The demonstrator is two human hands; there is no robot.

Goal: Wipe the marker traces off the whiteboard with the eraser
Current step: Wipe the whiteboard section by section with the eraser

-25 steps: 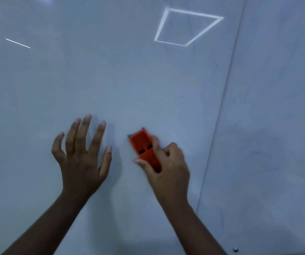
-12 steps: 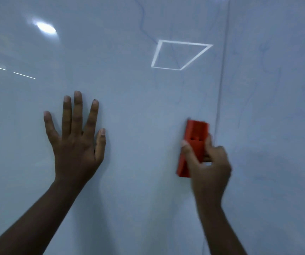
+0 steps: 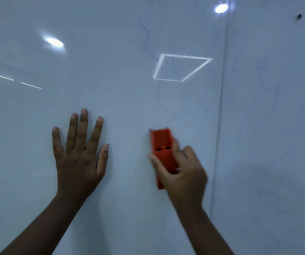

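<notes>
The right hand grips the orange eraser, thumb along its left edge and fingers curled over its right side, pressing it flat to the whiteboard. The left hand lies spread and flat on the board, fingers straight, holding nothing.

Half a second ago the eraser stood right beside the vertical seam between the two panels; now it sits further left, well clear of the seam, long side upright. A second ago it was tilted and lower in view. So the eraser is sweeping side to side across the lower part of the left panel, and the blur on the right hand fits a fast stroke.

Around the eraser the board looks clean. Faint blue marker lines remain well above it, near the reflected ceiling light, and more faint lines show on the right panel. By my reading the wiping is partly done, and the strokes must climb and cross the seam to reach what is left.
</notes>
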